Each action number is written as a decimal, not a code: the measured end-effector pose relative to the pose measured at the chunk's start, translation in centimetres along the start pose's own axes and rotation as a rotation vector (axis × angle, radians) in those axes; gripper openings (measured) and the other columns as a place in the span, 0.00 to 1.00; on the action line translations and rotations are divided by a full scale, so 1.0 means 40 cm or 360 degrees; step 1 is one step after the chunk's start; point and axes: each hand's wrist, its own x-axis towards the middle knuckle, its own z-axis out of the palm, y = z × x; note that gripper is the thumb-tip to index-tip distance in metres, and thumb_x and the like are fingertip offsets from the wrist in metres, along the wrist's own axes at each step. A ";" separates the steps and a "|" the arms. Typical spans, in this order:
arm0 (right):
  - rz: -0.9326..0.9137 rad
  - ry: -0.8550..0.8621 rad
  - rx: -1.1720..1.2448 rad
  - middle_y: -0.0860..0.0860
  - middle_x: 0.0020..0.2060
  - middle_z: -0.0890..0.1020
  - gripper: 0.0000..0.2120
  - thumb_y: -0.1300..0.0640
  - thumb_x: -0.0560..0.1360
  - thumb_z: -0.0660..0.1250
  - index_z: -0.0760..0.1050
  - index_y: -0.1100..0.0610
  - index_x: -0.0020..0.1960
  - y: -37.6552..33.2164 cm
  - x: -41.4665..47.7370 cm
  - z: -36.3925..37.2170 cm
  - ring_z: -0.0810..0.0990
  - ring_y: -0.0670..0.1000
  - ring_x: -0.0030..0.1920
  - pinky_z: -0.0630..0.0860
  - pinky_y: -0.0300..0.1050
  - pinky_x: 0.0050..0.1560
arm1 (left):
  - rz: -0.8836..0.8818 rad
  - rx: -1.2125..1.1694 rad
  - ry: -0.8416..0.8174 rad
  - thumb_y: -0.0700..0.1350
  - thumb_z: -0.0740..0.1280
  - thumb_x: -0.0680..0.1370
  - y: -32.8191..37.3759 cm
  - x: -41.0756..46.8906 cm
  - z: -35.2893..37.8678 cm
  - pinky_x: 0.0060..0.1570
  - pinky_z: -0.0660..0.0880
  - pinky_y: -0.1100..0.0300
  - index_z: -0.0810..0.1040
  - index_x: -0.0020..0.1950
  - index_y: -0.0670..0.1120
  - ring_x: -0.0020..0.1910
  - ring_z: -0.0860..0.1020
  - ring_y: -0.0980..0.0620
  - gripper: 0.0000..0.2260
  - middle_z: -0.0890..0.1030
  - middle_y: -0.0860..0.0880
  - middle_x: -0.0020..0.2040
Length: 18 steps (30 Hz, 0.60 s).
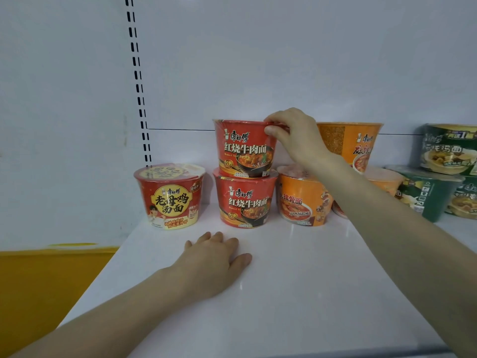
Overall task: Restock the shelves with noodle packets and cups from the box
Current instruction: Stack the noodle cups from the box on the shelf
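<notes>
your right hand pinches the top red cup by its rim, stacked on another red cup | left hand flat on shelf | light, slick wrap, crushable, so hold the rim

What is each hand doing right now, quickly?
Left hand: open, fingers flat on the white shelf, holding nothing.
Right hand: fingers and thumb pinch the rim of the top red noodle cup.

A yellow panel fills the lower left; black slots run down the white back wall at upper left.
</notes>
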 end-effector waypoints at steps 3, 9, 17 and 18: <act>0.0007 -0.0016 -0.0006 0.56 0.55 0.77 0.13 0.55 0.77 0.62 0.76 0.57 0.59 -0.005 0.002 0.003 0.74 0.54 0.58 0.68 0.43 0.54 | 0.0027 0.0003 0.0033 0.61 0.47 0.79 -0.002 -0.001 0.000 0.65 0.64 0.46 0.66 0.66 0.49 0.67 0.64 0.45 0.24 0.70 0.46 0.63; 0.0069 -0.0048 0.0065 0.56 0.63 0.73 0.17 0.55 0.78 0.61 0.70 0.56 0.66 -0.021 -0.016 -0.002 0.71 0.53 0.64 0.67 0.44 0.61 | 0.0110 -0.0021 0.0148 0.60 0.47 0.79 -0.006 -0.005 0.004 0.61 0.68 0.49 0.70 0.59 0.46 0.61 0.69 0.46 0.22 0.73 0.46 0.57; -0.0037 0.0199 -0.0032 0.53 0.54 0.81 0.13 0.56 0.79 0.59 0.76 0.61 0.57 -0.001 -0.127 -0.051 0.77 0.51 0.55 0.69 0.40 0.53 | 0.0670 0.0319 0.0758 0.62 0.39 0.75 0.014 -0.003 -0.018 0.39 0.70 0.57 0.74 0.48 0.47 0.47 0.77 0.48 0.28 0.79 0.49 0.46; -0.0047 0.0201 -0.0043 0.53 0.52 0.82 0.12 0.57 0.79 0.59 0.77 0.61 0.56 0.010 -0.144 -0.060 0.78 0.51 0.53 0.69 0.39 0.51 | 0.0747 0.0328 0.0836 0.61 0.41 0.75 0.023 -0.003 -0.024 0.34 0.68 0.58 0.75 0.45 0.48 0.42 0.78 0.48 0.28 0.80 0.50 0.42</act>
